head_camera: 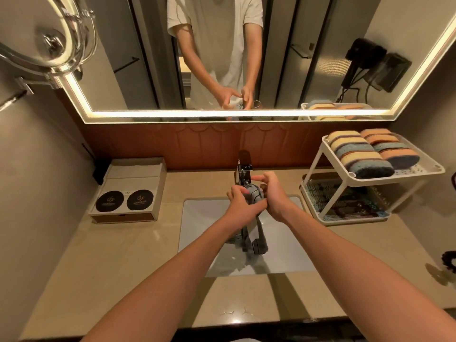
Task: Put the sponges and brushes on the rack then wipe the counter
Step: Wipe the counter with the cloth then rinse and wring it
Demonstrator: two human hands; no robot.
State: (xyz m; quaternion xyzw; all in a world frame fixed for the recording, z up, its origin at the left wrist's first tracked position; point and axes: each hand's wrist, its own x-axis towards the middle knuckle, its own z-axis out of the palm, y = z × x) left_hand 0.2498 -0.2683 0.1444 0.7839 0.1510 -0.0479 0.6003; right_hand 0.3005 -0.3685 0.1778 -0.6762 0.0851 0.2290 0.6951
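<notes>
Over the white sink (197, 218), both hands grip a twisted grey cloth (256, 240) that hangs down into the basin. My left hand (243, 206) clasps it from the left, and my right hand (275, 196) clasps its top from the right, just below the chrome tap (243, 169). At the right stands a white two-tier rack (325, 154). Several striped sponges (357, 154) lie on its upper shelf. Dark brushes (345, 206) lie on its lower shelf. The beige counter (123, 262) surrounds the sink.
A wooden tray (128, 191) with two black round coasters sits at the left on the counter. A lit mirror (222, 58) covers the wall behind. A dark scrunchie-like item (449, 261) lies at the far right edge.
</notes>
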